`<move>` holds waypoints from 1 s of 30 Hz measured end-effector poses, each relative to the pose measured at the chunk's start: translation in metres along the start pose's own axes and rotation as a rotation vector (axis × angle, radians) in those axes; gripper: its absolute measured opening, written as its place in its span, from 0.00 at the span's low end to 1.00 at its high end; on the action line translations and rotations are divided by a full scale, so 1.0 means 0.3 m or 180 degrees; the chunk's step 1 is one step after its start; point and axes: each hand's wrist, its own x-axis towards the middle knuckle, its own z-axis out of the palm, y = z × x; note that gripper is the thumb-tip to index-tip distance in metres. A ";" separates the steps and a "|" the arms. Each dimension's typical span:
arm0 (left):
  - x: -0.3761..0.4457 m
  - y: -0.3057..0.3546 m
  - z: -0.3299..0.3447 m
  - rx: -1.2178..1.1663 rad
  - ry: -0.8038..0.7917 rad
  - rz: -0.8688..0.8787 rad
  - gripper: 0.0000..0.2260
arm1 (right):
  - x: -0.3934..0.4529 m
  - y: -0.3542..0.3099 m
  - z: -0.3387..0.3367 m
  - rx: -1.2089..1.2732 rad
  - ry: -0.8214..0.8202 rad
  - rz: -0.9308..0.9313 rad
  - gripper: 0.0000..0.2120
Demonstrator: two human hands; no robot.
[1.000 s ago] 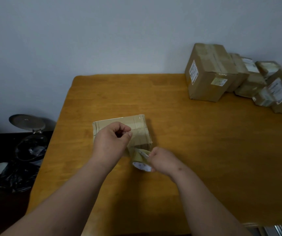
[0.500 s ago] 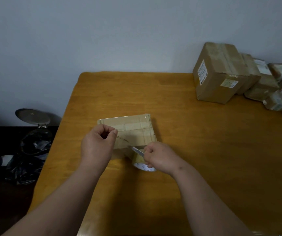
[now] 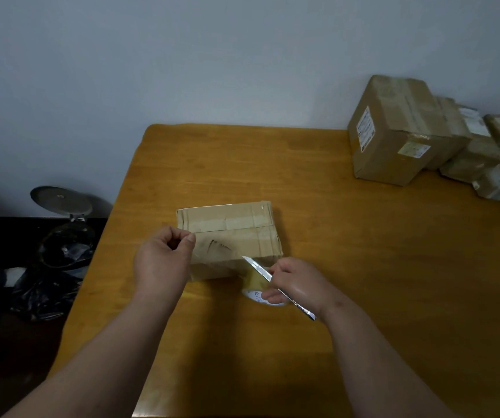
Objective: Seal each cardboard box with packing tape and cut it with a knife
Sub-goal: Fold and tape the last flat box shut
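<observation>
A flat cardboard box (image 3: 236, 227) lies on the wooden table (image 3: 363, 267), with tape strips across its top. My left hand (image 3: 164, 260) pinches the end of a clear tape strip over the box's left front corner. The strip stretches right toward the tape roll (image 3: 257, 285), which sits at the box's front right corner. My right hand (image 3: 297, 285) grips a metal utility knife (image 3: 275, 285) and rests on the roll. The blade tip points up-left, close to the stretched tape.
Several taped cardboard boxes (image 3: 393, 137) with labels stand stacked at the table's far right. Off the table's left edge, a round-lidded bin (image 3: 61, 203) and black bags (image 3: 43, 291) sit on the dark floor. A wall rises behind the table.
My left hand has moved left, drawing the tape strip out along the box front. The knife in my right hand has come into plain view, blade raised toward the tape.
</observation>
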 end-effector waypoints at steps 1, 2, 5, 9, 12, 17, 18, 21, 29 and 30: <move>0.000 -0.001 0.000 -0.0001 0.0010 -0.0016 0.06 | -0.001 0.004 -0.002 -0.0016 0.0020 -0.0002 0.05; 0.001 -0.002 -0.001 -0.0007 0.0013 -0.0032 0.06 | -0.002 0.008 -0.004 -0.0055 0.0037 -0.0004 0.06; 0.002 -0.005 -0.003 -0.0010 0.0001 -0.0070 0.05 | -0.005 0.004 -0.008 -0.0449 0.0017 -0.0068 0.09; -0.004 0.001 -0.002 -0.0009 0.0009 -0.0048 0.06 | -0.006 -0.021 0.005 -0.0924 -0.0007 -0.0148 0.13; -0.008 0.010 -0.002 0.0055 -0.0003 0.0043 0.06 | -0.002 -0.044 0.021 -0.0965 0.0010 -0.0025 0.15; -0.016 0.018 -0.002 0.0094 -0.0009 0.0189 0.06 | 0.008 -0.086 0.035 -0.1704 -0.0229 0.0029 0.11; -0.019 0.018 -0.001 0.0092 -0.0013 0.0210 0.06 | 0.012 -0.089 0.036 -0.1764 -0.0257 0.0046 0.12; -0.030 0.024 0.005 0.0080 -0.0024 0.0249 0.06 | 0.021 -0.102 0.042 -0.1919 -0.0302 0.0097 0.10; -0.046 0.033 0.007 0.0131 -0.0023 0.0358 0.06 | 0.018 -0.118 0.053 -0.2314 -0.0327 0.0183 0.03; -0.044 0.032 0.008 0.0114 -0.0017 0.0343 0.06 | 0.018 -0.118 0.051 -0.2326 -0.0320 0.0179 0.03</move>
